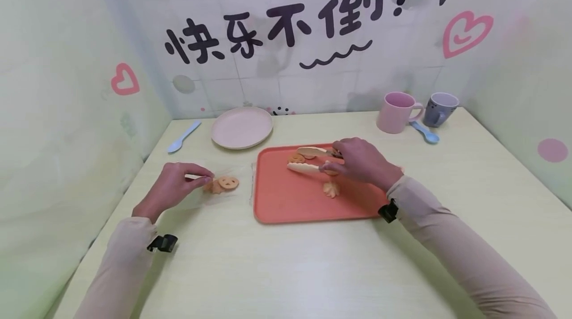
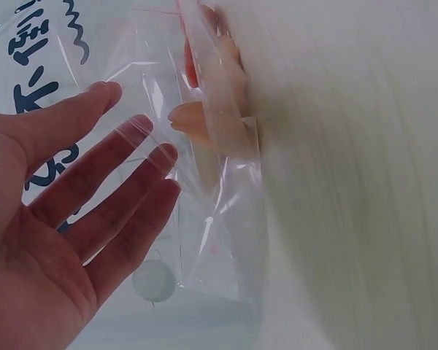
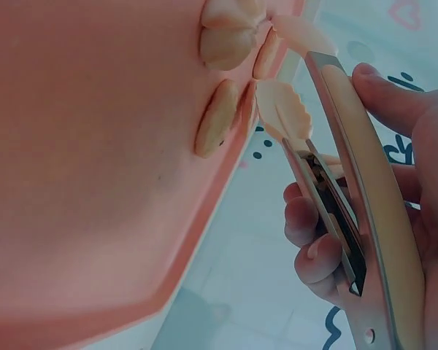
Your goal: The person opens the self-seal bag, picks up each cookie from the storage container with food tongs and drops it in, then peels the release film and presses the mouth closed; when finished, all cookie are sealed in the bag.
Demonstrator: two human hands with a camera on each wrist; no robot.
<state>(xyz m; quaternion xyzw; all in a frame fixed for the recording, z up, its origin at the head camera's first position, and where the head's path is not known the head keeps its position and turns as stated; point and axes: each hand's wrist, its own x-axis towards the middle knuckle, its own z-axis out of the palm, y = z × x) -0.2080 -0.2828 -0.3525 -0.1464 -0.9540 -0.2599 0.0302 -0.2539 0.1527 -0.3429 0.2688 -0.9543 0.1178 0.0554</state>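
At the left of the table, my left hand [image 1: 172, 187] pinches the edge of a clear plastic bag [image 2: 219, 270] between thumb and fingers. Inside it are a round cookie with a face cut into it [image 1: 229, 183] and another brown cookie piece [image 1: 213, 188]. My right hand [image 1: 359, 160] grips cream-tipped metal tongs [image 3: 369, 189] over the orange tray [image 1: 286, 207]. The tongs' tips are spread apart, close to round cookies [image 1: 297, 159] near the tray's far edge. A ridged, flower-like cookie [image 1: 331, 189] lies nearer the tray's middle.
A pale pink plate [image 1: 242, 128] and a light blue spoon [image 1: 183, 138] lie at the back left. Toward the back right are a pink mug [image 1: 394, 113], a purple-grey mug [image 1: 440, 109] and another blue spoon [image 1: 424, 132]. A printed curtain [image 1: 286, 86] hangs behind the table.
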